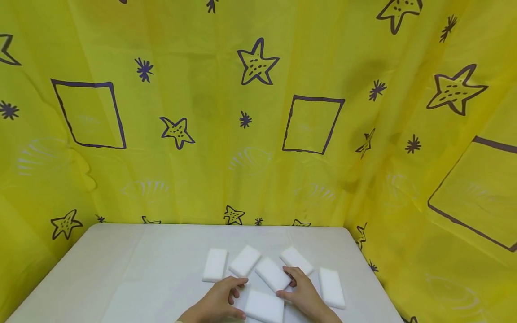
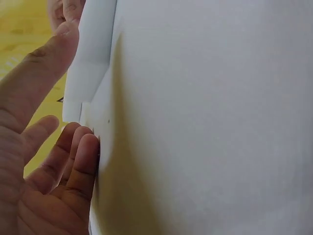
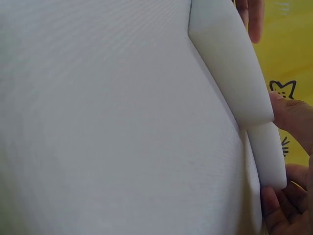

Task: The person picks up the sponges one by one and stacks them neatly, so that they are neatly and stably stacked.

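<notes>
1. I am watching six white blocks lying flat on a pale table [image 1: 129, 273], with a yellow sheet [image 1: 202, 157] hanging behind them.
2. My right hand [image 1: 304, 296] is pinching the middle block [image 1: 272, 274] at its near right end, forefinger at one corner, thumb at the other; that block is lying aslant, just behind the front block [image 1: 264, 307].
3. My left hand [image 1: 218, 298] is resting with thumb and forefinger spread wide, the other fingers loosely bent; its thumb is reaching the front block's left edge, though I am not managing to tell whether it is pressing.
4. Behind the left hand, the left block [image 1: 215, 265] is standing apart from the slanted back block [image 1: 245, 261].
5. Beyond the right hand, I am seeing the back right block [image 1: 296, 260] slanting and the far right block [image 1: 332, 288] lying just beside the wrist.
</notes>
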### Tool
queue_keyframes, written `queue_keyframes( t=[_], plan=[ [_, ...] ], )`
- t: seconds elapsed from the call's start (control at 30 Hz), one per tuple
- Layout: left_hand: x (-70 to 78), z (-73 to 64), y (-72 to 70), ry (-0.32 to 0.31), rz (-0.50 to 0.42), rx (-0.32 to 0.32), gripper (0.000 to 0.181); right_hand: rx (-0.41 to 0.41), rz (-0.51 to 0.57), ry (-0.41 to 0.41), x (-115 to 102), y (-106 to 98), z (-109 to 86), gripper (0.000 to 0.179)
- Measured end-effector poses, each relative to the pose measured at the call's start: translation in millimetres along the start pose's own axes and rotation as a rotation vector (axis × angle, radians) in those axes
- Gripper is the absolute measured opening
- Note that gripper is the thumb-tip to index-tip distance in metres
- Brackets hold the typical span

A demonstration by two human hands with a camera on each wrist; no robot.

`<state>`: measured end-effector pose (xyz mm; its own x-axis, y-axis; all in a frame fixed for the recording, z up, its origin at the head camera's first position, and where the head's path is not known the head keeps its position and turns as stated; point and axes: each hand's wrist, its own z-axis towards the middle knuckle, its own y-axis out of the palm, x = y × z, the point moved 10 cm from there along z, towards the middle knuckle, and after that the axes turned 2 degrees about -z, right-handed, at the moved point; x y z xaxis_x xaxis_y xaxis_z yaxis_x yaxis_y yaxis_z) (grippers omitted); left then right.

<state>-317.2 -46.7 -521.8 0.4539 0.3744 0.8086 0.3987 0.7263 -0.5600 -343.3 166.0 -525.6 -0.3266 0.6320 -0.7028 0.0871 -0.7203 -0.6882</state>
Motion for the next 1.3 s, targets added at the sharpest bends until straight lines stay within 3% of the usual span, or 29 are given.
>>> queue_keyframes(
  t=[1.3],
  plan=[
    [1.5, 10.4, 13.8, -0.072, -0.076, -0.023, 0.072, -0.003, -0.016, 0.043, 0, 1, 2.5, 0.075]
  ],
)
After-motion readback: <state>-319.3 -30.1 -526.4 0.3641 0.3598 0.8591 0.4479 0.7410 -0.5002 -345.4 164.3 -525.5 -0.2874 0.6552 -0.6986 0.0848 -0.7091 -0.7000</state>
